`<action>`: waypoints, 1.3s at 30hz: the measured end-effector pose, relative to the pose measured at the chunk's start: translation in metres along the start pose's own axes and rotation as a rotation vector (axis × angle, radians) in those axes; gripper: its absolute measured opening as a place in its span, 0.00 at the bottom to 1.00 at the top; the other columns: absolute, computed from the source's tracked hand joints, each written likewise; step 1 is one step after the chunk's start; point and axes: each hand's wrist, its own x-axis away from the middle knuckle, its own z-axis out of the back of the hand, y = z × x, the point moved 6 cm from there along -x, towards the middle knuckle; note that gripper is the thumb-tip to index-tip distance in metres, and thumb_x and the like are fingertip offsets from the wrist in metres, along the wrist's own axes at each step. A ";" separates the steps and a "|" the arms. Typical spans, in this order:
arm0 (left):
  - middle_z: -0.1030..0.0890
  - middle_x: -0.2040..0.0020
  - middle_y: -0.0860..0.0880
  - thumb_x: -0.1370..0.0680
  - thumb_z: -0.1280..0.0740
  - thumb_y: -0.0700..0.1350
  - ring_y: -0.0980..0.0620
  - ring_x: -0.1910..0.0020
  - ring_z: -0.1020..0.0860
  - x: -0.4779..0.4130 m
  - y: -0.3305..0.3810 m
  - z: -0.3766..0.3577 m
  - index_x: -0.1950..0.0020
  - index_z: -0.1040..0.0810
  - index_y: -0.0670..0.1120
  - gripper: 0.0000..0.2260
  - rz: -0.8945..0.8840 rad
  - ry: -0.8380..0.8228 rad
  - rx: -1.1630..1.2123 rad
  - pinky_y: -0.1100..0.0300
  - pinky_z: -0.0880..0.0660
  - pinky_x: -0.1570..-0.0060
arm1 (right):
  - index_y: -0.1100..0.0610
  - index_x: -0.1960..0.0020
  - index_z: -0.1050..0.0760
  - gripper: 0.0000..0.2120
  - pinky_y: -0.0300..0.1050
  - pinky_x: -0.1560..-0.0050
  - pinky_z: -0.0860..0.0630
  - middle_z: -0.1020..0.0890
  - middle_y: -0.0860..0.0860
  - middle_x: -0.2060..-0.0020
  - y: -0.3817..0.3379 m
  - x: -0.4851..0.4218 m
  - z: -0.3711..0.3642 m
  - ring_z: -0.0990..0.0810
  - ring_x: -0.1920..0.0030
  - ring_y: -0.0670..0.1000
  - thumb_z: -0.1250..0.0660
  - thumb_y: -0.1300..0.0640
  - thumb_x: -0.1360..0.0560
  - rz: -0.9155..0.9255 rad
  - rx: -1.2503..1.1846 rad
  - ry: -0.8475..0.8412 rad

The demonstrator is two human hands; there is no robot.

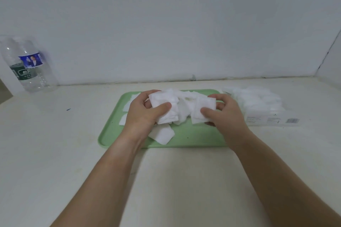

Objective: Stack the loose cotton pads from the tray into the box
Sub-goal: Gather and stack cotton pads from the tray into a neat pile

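A pale green tray (191, 139) lies on the table with a heap of loose white square cotton pads (184, 103) on it. My left hand (145, 112) grips a small stack of pads (163, 106), thumb pressed on top. My right hand (224, 114) pinches another few pads (203, 109) between thumb and fingers. Both hands hover over the middle of the tray. A single pad (162, 134) lies flat near the tray's front. To the right of the tray stands a white box (273, 119) with pads (256, 98) piled in it.
A clear plastic water bottle (27, 62) with a green and blue label stands at the far left by the wall. The wall runs close behind the tray, and a side wall meets it at the far right. A small blue mark (68, 109) is on the tabletop.
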 end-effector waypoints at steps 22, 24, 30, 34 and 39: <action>0.13 0.51 0.49 0.29 0.23 0.41 0.51 0.53 0.15 0.009 -0.005 -0.021 0.41 0.17 0.47 0.17 -0.015 -0.059 -0.146 0.51 0.17 0.53 | 0.62 0.51 0.20 0.13 0.58 0.49 0.22 0.16 0.57 0.55 -0.014 0.023 -0.034 0.18 0.54 0.55 0.27 0.53 0.30 -0.030 -0.177 -0.490; 0.14 0.55 0.51 0.26 0.23 0.40 0.54 0.58 0.16 0.009 -0.005 -0.022 0.43 0.16 0.46 0.12 0.000 -0.065 -0.133 0.56 0.19 0.58 | 0.62 0.51 0.20 0.11 0.52 0.55 0.22 0.16 0.55 0.57 -0.012 0.024 -0.035 0.18 0.57 0.53 0.28 0.54 0.27 -0.025 -0.107 -0.509; 0.14 0.53 0.46 0.24 0.25 0.42 0.51 0.57 0.17 0.011 -0.006 -0.018 0.43 0.18 0.45 0.10 0.047 -0.010 -0.092 0.55 0.20 0.59 | 0.59 0.49 0.18 0.05 0.45 0.63 0.21 0.15 0.54 0.55 -0.019 0.026 -0.034 0.17 0.55 0.52 0.32 0.59 0.22 0.054 -0.043 -0.558; 0.14 0.53 0.45 0.24 0.26 0.41 0.49 0.57 0.16 0.011 -0.006 -0.014 0.46 0.19 0.44 0.07 0.073 0.056 -0.058 0.53 0.18 0.57 | 0.57 0.51 0.16 0.06 0.46 0.61 0.21 0.16 0.54 0.55 -0.025 0.030 -0.033 0.17 0.55 0.52 0.29 0.58 0.26 0.048 -0.085 -0.690; 0.14 0.53 0.44 0.21 0.29 0.41 0.48 0.58 0.16 0.015 -0.006 -0.019 0.43 0.20 0.43 0.08 0.104 0.035 -0.001 0.58 0.19 0.64 | 0.55 0.53 0.16 0.04 0.46 0.57 0.22 0.16 0.54 0.56 -0.018 0.041 -0.041 0.18 0.56 0.52 0.29 0.58 0.27 0.015 -0.015 -0.851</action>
